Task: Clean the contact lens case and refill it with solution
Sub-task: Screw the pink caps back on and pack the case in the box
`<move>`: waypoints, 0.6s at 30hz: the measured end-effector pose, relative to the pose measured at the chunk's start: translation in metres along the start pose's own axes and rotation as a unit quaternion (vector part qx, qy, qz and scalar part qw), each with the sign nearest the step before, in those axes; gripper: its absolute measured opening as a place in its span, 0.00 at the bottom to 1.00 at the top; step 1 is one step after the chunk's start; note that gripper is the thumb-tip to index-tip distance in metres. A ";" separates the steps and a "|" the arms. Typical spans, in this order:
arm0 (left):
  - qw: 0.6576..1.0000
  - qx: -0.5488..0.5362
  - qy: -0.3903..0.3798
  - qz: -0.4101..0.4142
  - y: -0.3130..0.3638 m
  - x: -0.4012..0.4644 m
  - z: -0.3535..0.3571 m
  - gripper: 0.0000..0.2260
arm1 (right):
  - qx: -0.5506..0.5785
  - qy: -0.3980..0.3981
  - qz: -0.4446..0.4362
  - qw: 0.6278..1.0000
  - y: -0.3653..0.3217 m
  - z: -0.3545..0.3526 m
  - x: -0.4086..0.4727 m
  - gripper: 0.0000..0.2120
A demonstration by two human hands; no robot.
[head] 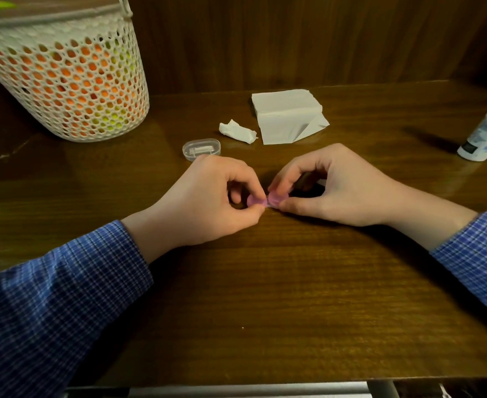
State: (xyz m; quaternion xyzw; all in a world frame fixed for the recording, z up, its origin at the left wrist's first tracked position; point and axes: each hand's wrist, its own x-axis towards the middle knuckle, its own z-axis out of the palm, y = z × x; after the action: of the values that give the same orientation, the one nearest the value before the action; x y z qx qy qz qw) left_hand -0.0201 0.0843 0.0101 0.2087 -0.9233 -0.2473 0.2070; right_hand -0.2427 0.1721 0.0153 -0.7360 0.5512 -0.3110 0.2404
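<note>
A small pink contact lens case (pixel 266 200) sits low over the wooden table (pixel 265 297), held between both hands. My left hand (pixel 208 202) pinches its left cap between thumb and fingers. My right hand (pixel 331 188) pinches the right cap; something dark shows under its fingers, and I cannot tell what it is. The white solution bottle (pixel 485 133) stands at the far right edge, apart from both hands. Most of the case is hidden by my fingertips.
A stack of white tissues (pixel 287 116) lies behind the hands, with a crumpled tissue (pixel 238 131) to its left. A small clear plastic box (pixel 201 149) rests just beyond my left hand. A white mesh basket (pixel 64 73) stands at the back left.
</note>
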 end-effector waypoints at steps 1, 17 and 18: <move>1.000 0.000 0.000 0.000 0.000 0.000 0.000 0.05 | 0.000 -0.004 -0.002 1.000 0.000 -0.001 0.000 0.05; 1.000 -0.011 -0.006 -0.003 -0.002 0.001 0.000 0.06 | 0.008 -0.022 -0.009 1.000 0.002 -0.003 0.001 0.05; 1.000 -0.010 -0.007 -0.002 -0.002 0.001 0.000 0.06 | 0.002 -0.017 -0.007 1.000 0.003 -0.001 0.001 0.04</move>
State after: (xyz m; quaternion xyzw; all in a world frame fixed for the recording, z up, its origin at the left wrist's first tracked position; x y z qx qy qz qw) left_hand -0.0203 0.0824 0.0089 0.2071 -0.9215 -0.2586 0.2025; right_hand -0.2452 0.1705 0.0145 -0.7446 0.5408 -0.3016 0.2492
